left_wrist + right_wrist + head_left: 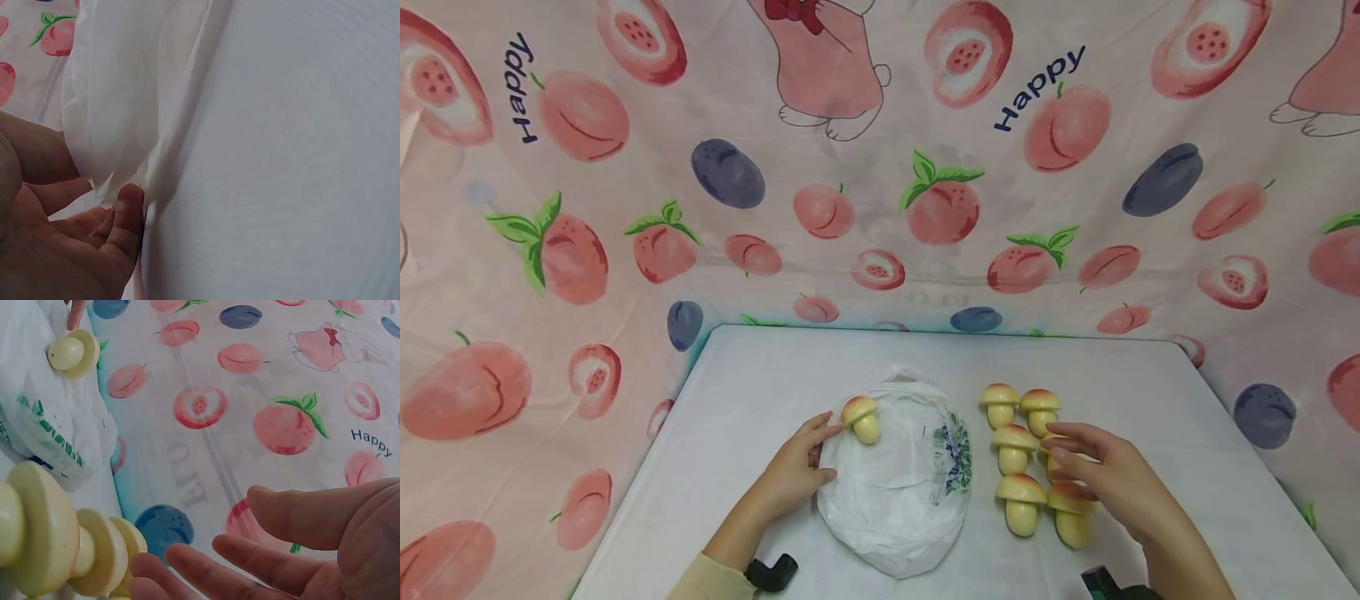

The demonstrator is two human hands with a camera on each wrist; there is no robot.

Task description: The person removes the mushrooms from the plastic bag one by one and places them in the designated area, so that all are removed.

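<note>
A toy mushroom with a reddish-yellow cap lies at the upper left of a white plastic bag printed in green and blue. At the bag's left edge is my left hand, its fingers spread and loosely bent, with fingertips right at the plastic and near that mushroom. The left wrist view has the bag's folds against the fingertips. Right of the bag, several similar mushrooms stand in two columns. Above the right column hovers my right hand, fingers relaxed, nothing in its grasp, partly hiding some mushrooms.
The bag and mushrooms lie on a white tabletop. A fruit-patterned cloth rises behind the table's back edge and surrounds its sides. Black wrist straps sit on both wrists.
</note>
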